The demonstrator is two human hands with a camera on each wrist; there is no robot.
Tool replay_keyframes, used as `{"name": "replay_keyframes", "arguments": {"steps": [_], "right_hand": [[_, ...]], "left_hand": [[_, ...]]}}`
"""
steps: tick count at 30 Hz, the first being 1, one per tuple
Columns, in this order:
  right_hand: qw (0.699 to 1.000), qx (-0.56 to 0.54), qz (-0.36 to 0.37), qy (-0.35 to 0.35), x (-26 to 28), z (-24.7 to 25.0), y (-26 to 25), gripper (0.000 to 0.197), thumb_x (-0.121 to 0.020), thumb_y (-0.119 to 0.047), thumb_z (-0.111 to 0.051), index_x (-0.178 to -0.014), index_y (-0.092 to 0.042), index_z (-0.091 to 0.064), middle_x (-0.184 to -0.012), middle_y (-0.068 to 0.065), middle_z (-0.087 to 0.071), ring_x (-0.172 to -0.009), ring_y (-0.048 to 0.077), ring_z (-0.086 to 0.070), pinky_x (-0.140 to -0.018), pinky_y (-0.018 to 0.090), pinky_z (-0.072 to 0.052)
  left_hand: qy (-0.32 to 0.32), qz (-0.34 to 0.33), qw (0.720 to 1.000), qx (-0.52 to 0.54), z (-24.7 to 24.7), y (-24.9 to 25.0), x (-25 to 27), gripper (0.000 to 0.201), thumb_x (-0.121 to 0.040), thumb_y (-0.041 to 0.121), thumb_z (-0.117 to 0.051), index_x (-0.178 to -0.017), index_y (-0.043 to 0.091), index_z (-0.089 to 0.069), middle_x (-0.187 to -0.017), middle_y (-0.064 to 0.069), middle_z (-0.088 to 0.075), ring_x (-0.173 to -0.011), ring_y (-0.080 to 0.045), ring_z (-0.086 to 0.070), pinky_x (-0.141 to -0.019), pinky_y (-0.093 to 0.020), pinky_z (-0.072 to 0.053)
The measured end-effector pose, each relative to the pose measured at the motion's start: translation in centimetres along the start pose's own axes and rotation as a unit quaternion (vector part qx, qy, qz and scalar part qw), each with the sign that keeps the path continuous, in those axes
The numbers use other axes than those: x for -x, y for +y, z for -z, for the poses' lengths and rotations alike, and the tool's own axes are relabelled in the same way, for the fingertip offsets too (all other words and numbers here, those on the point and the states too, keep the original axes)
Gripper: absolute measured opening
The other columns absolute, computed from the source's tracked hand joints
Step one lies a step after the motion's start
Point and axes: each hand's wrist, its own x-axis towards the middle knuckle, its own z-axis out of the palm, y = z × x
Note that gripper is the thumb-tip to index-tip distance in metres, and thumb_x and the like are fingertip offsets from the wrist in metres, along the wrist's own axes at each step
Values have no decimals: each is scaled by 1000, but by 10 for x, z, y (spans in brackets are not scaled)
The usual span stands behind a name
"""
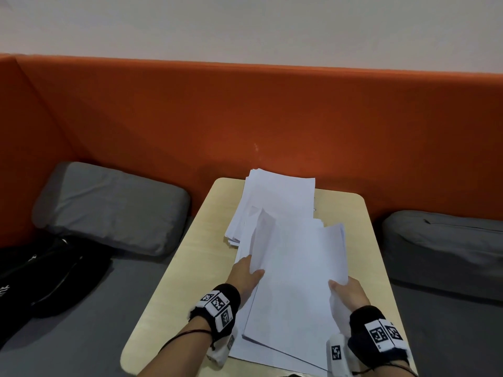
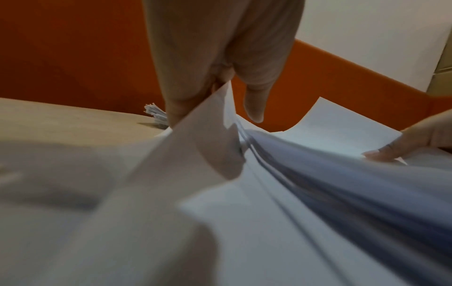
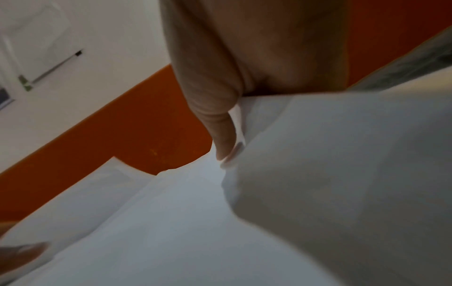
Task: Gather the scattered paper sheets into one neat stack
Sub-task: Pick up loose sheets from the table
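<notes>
A thick bundle of white paper sheets (image 1: 294,270) is lifted at a slant over the small beige table (image 1: 201,240). My left hand (image 1: 246,274) pinches its left edge, thumb on top (image 2: 254,104) and fingers underneath. My right hand (image 1: 345,291) grips the right edge, thumb on the upper sheet (image 3: 226,139), and the paper curls over the fingers. More white sheets (image 1: 277,197) lie fanned on the far part of the table, reaching past its back edge. Loose sheets (image 1: 245,346) also lie flat under the bundle near the front.
An orange padded wall (image 1: 245,112) runs behind the table. Grey cushions sit to the left (image 1: 109,208) and right (image 1: 441,240) on a grey bench. A black bag (image 1: 40,276) lies at the far left.
</notes>
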Motion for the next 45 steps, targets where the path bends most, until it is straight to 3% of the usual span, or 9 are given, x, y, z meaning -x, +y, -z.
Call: {"name": "replay_keyframes", "arguments": {"steps": [5, 8, 14, 22, 26, 31, 37, 42, 45], "right_hand": [[998, -27, 51, 11, 6, -8, -7, 37, -91, -11, -55, -124, 5, -51, -111, 20, -60, -94, 28, -53, -81, 30, -39], [993, -91, 68, 7, 8, -10, -10, 39, -90, -10, -58, -125, 7, -51, -115, 21, -59, -98, 28, -54, -84, 32, -40], [987, -146, 73, 1, 8, -14, -12, 43, -90, -9, -58, -129, 4, -48, -128, 22, -55, -116, 34, -53, -102, 40, -40], [952, -267, 149, 34, 6, 4, -16, 72, -83, -15, -68, -144, -9, -30, -145, 6, -38, -138, 27, -31, -113, 41, -25], [947, -262, 187, 12, 14, 15, -24, 35, -86, -9, -62, -121, -10, -56, -118, 8, -63, -116, 28, -55, -103, 42, -43], [899, -260, 340, 90, 52, 32, -77, 30, -89, 0, -56, -116, -11, -56, -87, -21, -70, -97, 5, -63, -73, 4, -49], [831, -297, 451, 136, 96, 42, -126, 30, -91, -2, -52, -104, -29, -54, -92, -32, -67, -89, -15, -60, -77, 5, -46], [882, -274, 374, 78, 82, 23, -105, 27, -78, -15, -73, -101, -17, -59, -91, -6, -65, -76, -3, -64, -64, 9, -49], [934, -213, 286, 34, 67, 12, -89, 13, -82, -17, -70, -89, -14, -60, -89, 9, -64, -85, 24, -62, -73, 30, -47]], "left_hand": [[-9, 21, 993, 117, -1, 3, -2, 13, -76, 10, -62, -87, 11, -55, -80, -4, -55, -75, -25, -54, -72, -35, -50], [-22, 32, 976, 216, 4, -3, -6, 40, -67, 10, -70, -107, 9, -63, -105, -13, -69, -100, -32, -65, -93, -48, -51], [-59, -12, 969, 239, 9, 16, 5, 38, -86, -7, -54, -119, 12, -59, -113, -6, -68, -105, -22, -65, -90, -35, -53], [-50, -109, 954, 275, 8, 35, 19, 42, -84, 25, -59, -120, 4, -59, -123, -14, -63, -119, -29, -56, -104, -41, -42], [-32, -136, 949, 283, 9, 42, 18, 37, -89, 22, -51, -126, 14, -54, -128, -2, -61, -123, -18, -54, -106, -34, -42], [30, -212, 951, 222, 18, 81, 21, 31, -98, 9, -42, -124, 25, -48, -124, 6, -58, -111, 9, -55, -101, -21, -42], [142, -377, 901, 160, 35, 129, 32, 30, -93, 7, -45, -122, 0, -44, -97, 17, -50, -86, 25, -51, -74, 1, -41], [148, -332, 910, 199, 36, 112, 31, 31, -88, 24, -54, -116, 24, -43, -102, 13, -57, -92, 10, -57, -81, -11, -48], [134, -295, 933, 160, 29, 96, 27, 27, -94, 8, -51, -121, 14, -50, -100, 3, -60, -89, 12, -58, -79, -7, -46]]}}
